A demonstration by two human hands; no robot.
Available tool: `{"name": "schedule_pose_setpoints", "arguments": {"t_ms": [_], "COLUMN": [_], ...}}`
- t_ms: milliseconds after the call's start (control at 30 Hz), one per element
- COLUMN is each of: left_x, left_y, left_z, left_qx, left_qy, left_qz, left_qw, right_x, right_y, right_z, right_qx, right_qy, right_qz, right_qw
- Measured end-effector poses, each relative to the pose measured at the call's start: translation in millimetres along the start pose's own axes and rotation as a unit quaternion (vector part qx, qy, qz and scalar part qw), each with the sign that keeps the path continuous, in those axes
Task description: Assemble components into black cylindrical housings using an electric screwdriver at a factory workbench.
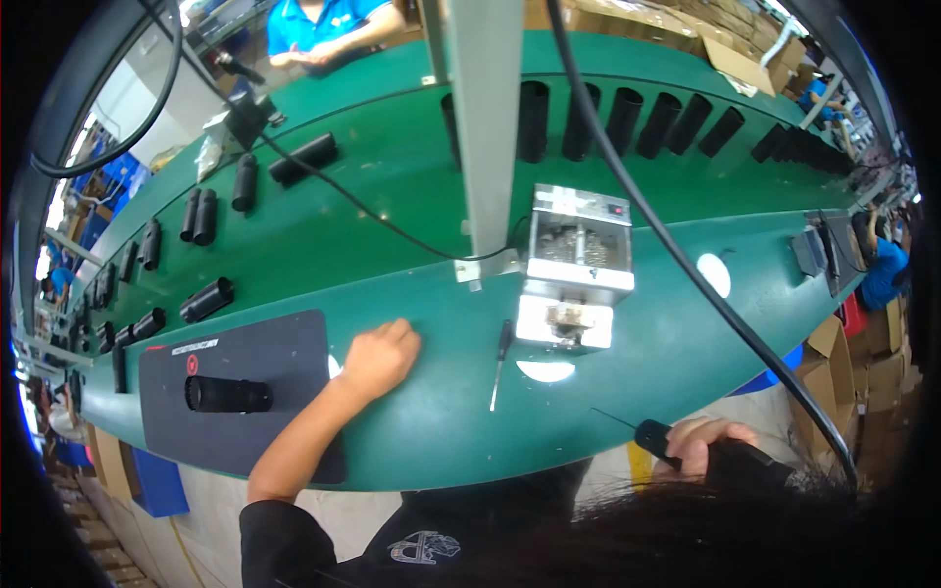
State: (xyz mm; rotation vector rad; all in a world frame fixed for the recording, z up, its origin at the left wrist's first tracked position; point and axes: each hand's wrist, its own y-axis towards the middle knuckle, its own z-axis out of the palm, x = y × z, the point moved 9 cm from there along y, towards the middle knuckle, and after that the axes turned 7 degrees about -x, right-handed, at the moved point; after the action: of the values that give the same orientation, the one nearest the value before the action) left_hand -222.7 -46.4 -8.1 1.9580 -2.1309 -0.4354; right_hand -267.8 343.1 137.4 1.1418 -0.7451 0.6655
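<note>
My left hand (380, 358) rests closed on the green workbench (431, 431), just right of a dark mat; whatever its curled fingers hold, if anything, is hidden. On that mat (294, 353) a black cylinder (227, 395) lies on its side, left of my forearm. Near the bench's front edge at the right, my right hand (708, 443) is wrapped round a black electric screwdriver (651, 438), its long thin bit pointing left and slightly up. A hand screwdriver (502, 358) with a black handle lies between my hands. Behind it stands a metal screw feeder (580, 245) with a clear-topped box of screws.
Behind the bench runs a green conveyor belt (392, 206) with several black tubes (624, 120) standing or lying on it. A metal post (487, 127) rises beside the feeder. A thick black cable (676, 250) crosses the right side. Across the belt sits a person in blue (328, 29).
</note>
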Motion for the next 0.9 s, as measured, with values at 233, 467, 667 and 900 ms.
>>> {"name": "schedule_pose_setpoints", "arguments": {"t_ms": [233,467,667,900], "left_x": [-84,-80,-84,-111], "left_y": [111,155,51,18], "left_z": [-105,-112,-33,7], "left_qx": [-0.282,-0.32,-0.133,-0.106], "left_qy": [-0.187,-0.166,-0.259,-0.277], "left_qz": [0.083,0.053,-0.038,-0.096], "left_qw": [0.937,0.931,0.956,0.95], "right_x": [0,3,7,2], "right_y": [4,-10,-12,2], "right_z": [14,16,-5,4], "right_qx": [0.017,0.032,-0.041,0.028], "right_qy": [0.019,0.008,0.022,0.113], "right_qz": [-0.039,-0.04,0.003,0.004], "right_qw": [0.999,0.999,0.999,0.993]}}
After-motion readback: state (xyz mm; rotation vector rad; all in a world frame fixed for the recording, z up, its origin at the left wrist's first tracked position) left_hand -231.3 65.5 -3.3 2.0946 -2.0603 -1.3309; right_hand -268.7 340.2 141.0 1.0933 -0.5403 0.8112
